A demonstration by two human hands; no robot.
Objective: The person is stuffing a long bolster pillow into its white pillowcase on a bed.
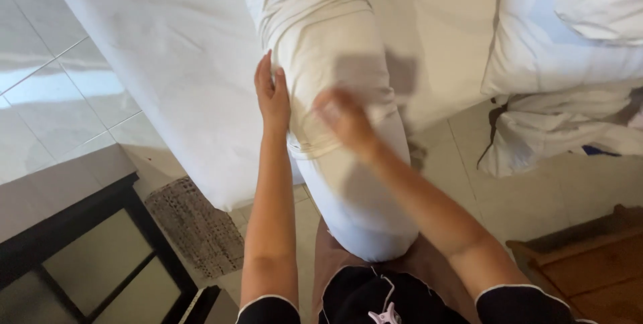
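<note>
two hands on one long white pillow, beside one bed

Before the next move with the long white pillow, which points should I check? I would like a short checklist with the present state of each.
1. Left hand flat on the side of the long white fabric pillow: ok.
2. Right hand on the pillow's front: cannot tell, the hand is blurred.
3. Cream pillowcase covers the whole pillow: not ok, the lower white end is bare.
4. Pillow's lower end rests against the person's lap: ok.
5. Pillowcase smooth: not ok, creases show near the top.
6. Second white pillow and the crumpled white bedding at the right lie apart from the hands: ok.
</note>
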